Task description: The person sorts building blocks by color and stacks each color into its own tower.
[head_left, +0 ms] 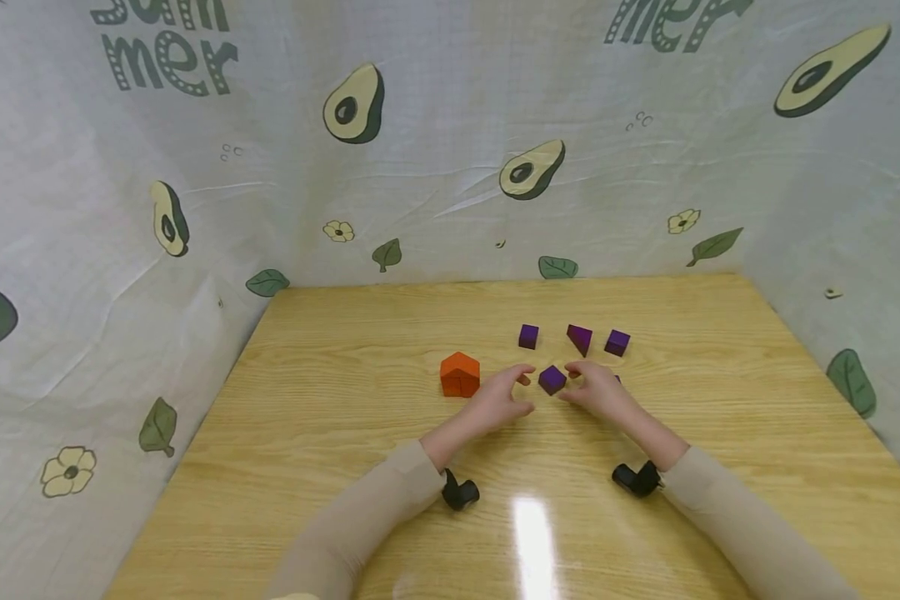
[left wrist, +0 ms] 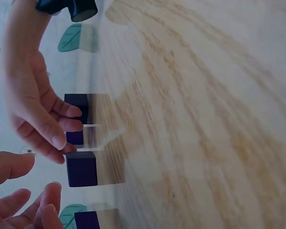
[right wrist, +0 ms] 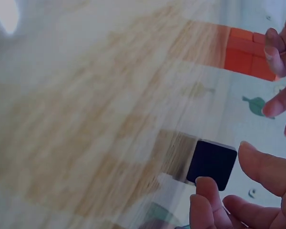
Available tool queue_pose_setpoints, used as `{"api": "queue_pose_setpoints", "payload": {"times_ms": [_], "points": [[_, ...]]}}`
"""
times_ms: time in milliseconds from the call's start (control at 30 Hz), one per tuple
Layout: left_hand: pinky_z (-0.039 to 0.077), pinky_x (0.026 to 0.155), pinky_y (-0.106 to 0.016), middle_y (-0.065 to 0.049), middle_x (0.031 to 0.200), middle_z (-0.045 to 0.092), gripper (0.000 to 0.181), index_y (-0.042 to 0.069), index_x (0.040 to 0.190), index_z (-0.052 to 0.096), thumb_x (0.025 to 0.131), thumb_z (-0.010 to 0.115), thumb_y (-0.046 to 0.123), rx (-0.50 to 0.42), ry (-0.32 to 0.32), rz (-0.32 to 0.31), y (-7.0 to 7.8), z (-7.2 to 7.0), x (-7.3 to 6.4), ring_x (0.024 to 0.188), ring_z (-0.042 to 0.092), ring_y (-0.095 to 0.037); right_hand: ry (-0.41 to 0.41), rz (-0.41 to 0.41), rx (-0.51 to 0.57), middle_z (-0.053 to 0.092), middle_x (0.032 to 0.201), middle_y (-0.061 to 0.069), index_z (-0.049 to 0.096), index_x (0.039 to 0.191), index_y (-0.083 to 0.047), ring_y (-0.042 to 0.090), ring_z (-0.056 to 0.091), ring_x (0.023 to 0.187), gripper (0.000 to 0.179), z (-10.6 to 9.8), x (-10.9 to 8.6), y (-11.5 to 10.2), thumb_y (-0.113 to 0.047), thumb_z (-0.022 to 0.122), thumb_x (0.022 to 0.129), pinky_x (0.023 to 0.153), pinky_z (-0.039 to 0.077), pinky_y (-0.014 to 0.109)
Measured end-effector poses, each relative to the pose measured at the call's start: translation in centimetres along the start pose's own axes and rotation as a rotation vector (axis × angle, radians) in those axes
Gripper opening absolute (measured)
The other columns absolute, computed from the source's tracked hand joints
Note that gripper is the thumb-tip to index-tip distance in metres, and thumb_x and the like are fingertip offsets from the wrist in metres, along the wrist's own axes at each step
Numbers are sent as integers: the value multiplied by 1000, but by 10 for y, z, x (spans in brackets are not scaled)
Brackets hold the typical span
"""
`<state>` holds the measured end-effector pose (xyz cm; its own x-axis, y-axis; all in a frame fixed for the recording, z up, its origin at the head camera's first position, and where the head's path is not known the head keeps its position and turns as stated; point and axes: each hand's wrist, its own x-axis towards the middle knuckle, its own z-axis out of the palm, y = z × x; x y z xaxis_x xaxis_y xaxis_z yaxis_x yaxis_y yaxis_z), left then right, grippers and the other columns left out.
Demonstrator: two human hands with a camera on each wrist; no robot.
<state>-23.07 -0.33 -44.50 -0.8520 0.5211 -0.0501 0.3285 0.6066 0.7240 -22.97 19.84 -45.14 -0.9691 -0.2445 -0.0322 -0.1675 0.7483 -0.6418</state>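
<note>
A purple cube (head_left: 552, 380) rests on the wooden table between the two hands, one corner toward the person. Close by its right side is the right hand (head_left: 600, 392), thumb and fingers spread around the near part of the cube; in the right wrist view a fingertip overlaps the lower corner of this dark cube (right wrist: 212, 164). The left hand (head_left: 497, 400) hovers to the cube's left, thumb and fingers parted with nothing between them. Just left of that hand stands a group of orange blocks (head_left: 460, 375), fitted together with a peaked outline.
Behind the hands lie a purple cube (head_left: 528, 337), a purple triangular block (head_left: 581, 340) and another purple block (head_left: 617, 342). One more purple piece is mostly hidden behind the right hand. A patterned cloth (head_left: 450, 208) hangs around the wooden table (head_left: 330, 467).
</note>
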Motion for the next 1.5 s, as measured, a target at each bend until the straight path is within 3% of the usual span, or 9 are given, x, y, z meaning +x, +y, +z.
{"api": "queue_pose_setpoints", "payload": {"times_ms": [133, 333, 500, 767, 933, 1133, 1500], "points": [[45, 71, -22, -7, 117, 59, 57, 10, 136, 42, 84, 66, 13, 15, -1, -65, 1, 2, 6, 95, 58, -19, 4, 16, -44, 58, 108, 30, 50, 118, 15, 40, 56, 99, 50, 4, 7, -2, -17, 67, 83, 80, 47, 46], [46, 74, -25, -5, 118, 58, 56, 12, 135, 42, 85, 66, 15, 34, -5, -127, -1, 4, 13, 95, 57, -16, 2, 18, -50, 61, 102, 25, 55, 112, 13, 33, 59, 90, 44, 7, 17, -6, -16, 69, 82, 75, 49, 42], [46, 79, -26, -5, 118, 58, 54, 12, 135, 43, 85, 65, 16, 61, -8, -132, -2, 4, 17, 97, 56, -16, -20, -12, -34, 62, 103, 23, 58, 112, 9, 30, 59, 91, 38, 6, 20, -6, -12, 67, 83, 75, 48, 41], [40, 97, -33, -6, 132, 50, 54, 11, 136, 43, 86, 64, 19, 89, -8, -135, -2, 8, 24, 120, 48, -20, -68, -83, -46, 59, 113, 24, 60, 115, 6, 40, 52, 108, 35, 5, 22, -4, -8, 65, 83, 86, 44, 49], [41, 96, -31, -5, 124, 56, 49, 10, 132, 49, 86, 64, 20, 90, -5, -164, -7, 12, 30, 116, 51, -18, -84, -99, -33, 59, 112, 24, 61, 114, 6, 41, 51, 108, 33, 3, 22, -3, -6, 65, 83, 87, 43, 50], [43, 90, -28, -4, 114, 62, 44, 10, 124, 55, 84, 67, 22, 14, 23, -210, -11, 17, 37, 106, 56, -16, -97, -85, -17, 58, 113, 24, 61, 114, 6, 40, 51, 109, 34, 3, 23, -3, -6, 66, 83, 87, 43, 49], [45, 80, -25, -1, 102, 63, 34, 11, 108, 60, 79, 72, 22, -50, 83, -214, -15, 22, 42, 92, 57, -13, -108, -68, 15, 59, 113, 24, 62, 111, 6, 32, 56, 100, 33, 3, 24, -3, -4, 68, 80, 79, 47, 39]]}}
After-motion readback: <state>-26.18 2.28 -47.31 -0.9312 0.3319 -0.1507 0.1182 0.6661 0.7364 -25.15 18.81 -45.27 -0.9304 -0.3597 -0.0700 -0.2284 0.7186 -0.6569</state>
